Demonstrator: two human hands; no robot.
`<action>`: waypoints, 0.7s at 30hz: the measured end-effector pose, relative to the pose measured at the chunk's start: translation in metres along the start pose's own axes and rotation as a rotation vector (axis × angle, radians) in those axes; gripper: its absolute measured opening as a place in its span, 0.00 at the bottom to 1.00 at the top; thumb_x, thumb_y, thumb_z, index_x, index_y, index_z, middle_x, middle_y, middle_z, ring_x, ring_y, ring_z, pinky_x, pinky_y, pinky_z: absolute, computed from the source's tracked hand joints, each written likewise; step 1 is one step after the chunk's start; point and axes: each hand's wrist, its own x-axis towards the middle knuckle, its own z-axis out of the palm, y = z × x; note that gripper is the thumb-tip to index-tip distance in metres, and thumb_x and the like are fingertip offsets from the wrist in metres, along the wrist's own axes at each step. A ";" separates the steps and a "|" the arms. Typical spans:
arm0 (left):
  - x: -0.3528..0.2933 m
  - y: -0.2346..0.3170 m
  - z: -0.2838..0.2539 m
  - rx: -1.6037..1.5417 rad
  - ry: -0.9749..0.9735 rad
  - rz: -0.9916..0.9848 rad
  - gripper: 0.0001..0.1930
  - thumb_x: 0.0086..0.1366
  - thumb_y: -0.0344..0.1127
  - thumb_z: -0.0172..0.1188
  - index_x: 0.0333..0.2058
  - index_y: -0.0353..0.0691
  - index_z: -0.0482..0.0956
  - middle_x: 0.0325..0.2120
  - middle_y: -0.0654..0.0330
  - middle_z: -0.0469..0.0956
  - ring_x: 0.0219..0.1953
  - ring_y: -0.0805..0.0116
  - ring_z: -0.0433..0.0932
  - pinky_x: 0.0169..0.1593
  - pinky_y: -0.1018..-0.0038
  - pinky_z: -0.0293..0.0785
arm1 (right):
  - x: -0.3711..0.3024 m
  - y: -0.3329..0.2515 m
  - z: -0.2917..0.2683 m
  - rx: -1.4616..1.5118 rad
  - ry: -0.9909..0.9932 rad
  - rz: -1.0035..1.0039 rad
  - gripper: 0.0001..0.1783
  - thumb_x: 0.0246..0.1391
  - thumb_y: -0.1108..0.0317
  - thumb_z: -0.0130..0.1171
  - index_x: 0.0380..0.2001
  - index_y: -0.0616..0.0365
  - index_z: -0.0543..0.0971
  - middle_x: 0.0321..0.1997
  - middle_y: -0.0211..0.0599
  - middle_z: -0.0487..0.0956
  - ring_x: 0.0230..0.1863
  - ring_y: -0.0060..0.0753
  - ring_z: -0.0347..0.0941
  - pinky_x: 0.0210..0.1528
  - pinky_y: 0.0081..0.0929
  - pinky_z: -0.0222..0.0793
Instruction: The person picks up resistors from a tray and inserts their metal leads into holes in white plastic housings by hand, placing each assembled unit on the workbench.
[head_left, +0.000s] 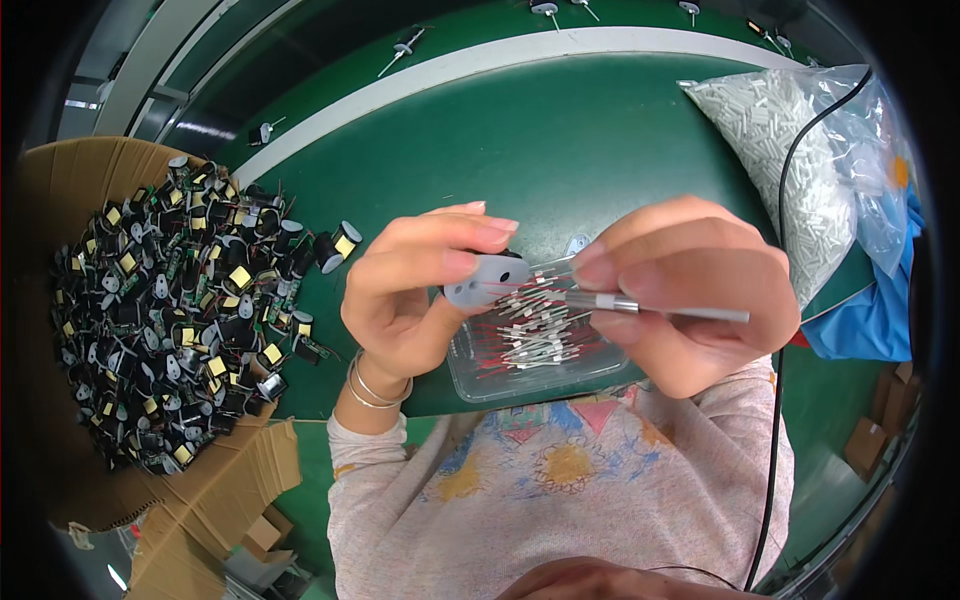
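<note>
My left hand pinches a small grey oval plastic piece with holes in its face; something black shows behind it. Facing it, my right hand grips a slim metal pen-like tool, whose tail end sticks out to the right. A thin red wire runs near the grey piece towards the right fingers. Whether those fingers also hold the wire or a pale strand beside the tool, I cannot tell. Below both hands sits a clear plastic tray of red wires with white ends.
At left, a large cardboard box holds a heap of black units with yellow blocks and grey caps. A clear bag of small white tubes lies at right, crossed by a black cable. Several similar units lie beyond a white curved edge.
</note>
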 end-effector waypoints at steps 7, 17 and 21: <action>-0.001 0.000 0.002 0.089 -0.012 0.053 0.14 0.53 0.22 0.60 0.38 0.35 0.69 0.36 0.44 0.76 0.38 0.50 0.79 0.51 0.55 0.70 | -0.003 0.006 0.004 0.093 0.130 0.074 0.15 0.35 0.88 0.57 0.31 0.69 0.69 0.26 0.48 0.76 0.27 0.40 0.75 0.27 0.28 0.73; -0.001 0.004 0.007 0.161 0.036 0.057 0.16 0.50 0.24 0.65 0.36 0.38 0.68 0.34 0.47 0.76 0.38 0.50 0.79 0.50 0.55 0.70 | -0.012 0.003 0.007 0.050 0.130 -0.059 0.18 0.28 0.86 0.64 0.29 0.70 0.72 0.26 0.48 0.77 0.28 0.42 0.77 0.27 0.27 0.74; -0.003 0.005 0.004 0.255 0.049 0.081 0.17 0.49 0.24 0.66 0.36 0.39 0.68 0.34 0.48 0.76 0.38 0.51 0.79 0.50 0.55 0.71 | 0.004 -0.010 0.008 -0.059 0.025 -0.019 0.19 0.26 0.82 0.67 0.28 0.69 0.73 0.26 0.48 0.78 0.28 0.41 0.77 0.27 0.26 0.76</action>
